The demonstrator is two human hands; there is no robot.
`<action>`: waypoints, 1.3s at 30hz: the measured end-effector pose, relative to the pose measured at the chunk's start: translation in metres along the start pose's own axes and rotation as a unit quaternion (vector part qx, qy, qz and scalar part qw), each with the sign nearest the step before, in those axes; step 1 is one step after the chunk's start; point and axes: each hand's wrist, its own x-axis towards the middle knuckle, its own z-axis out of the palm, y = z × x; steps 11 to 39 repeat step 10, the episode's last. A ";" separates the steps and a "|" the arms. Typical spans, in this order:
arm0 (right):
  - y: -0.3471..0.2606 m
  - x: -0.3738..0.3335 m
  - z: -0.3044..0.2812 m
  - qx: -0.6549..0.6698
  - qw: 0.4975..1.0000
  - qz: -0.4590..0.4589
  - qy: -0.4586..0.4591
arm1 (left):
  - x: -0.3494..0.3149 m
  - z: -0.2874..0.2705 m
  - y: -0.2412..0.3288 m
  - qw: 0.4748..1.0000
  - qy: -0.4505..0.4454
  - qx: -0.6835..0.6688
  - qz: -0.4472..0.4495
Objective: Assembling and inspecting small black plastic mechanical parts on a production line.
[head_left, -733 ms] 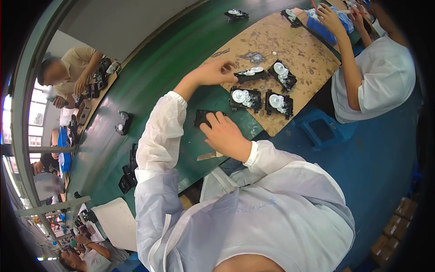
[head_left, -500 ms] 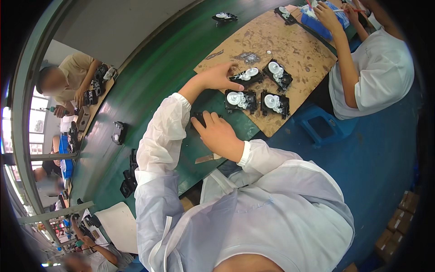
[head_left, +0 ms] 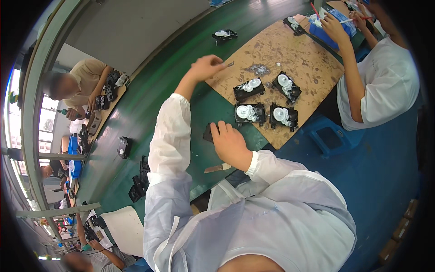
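Note:
My left hand [head_left: 206,68] is at the left corner of the brown board [head_left: 312,54], its fingertips closed on a thin grey strip [head_left: 231,64] whose far end sticks out. Nearer to me, my right hand [head_left: 231,144] grips a small black plastic part [head_left: 209,132] on the green table, its fingers covering much of it. Right of my hands, several black housings with white gears lie on the board: one at the upper left [head_left: 248,89], one at the upper right [head_left: 287,87], one at the lower left [head_left: 249,113] and one at the lower right [head_left: 283,116].
A flat scraper-like blade [head_left: 217,168] lies by the near table edge. Black parts [head_left: 138,183] and a lone housing [head_left: 123,147] sit to the left; another geared housing [head_left: 224,35] lies farther off. A co-worker [head_left: 378,81] sits at right by a blue stool [head_left: 333,136].
My left hand has moved away from the geared housings to the strip at the board's corner and closed on it. My right hand stays on the black part. The view has shifted slightly.

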 end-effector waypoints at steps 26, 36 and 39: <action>0.020 0.008 -0.077 0.350 0.925 0.119 -0.085 | 0.101 0.016 -0.059 0.971 0.169 0.056 -0.160; 0.020 0.008 -0.077 0.350 0.925 0.119 -0.085 | 0.101 0.016 -0.059 0.971 0.169 0.056 -0.160; 0.020 0.008 -0.077 0.350 0.925 0.119 -0.085 | 0.101 0.016 -0.059 0.971 0.169 0.056 -0.160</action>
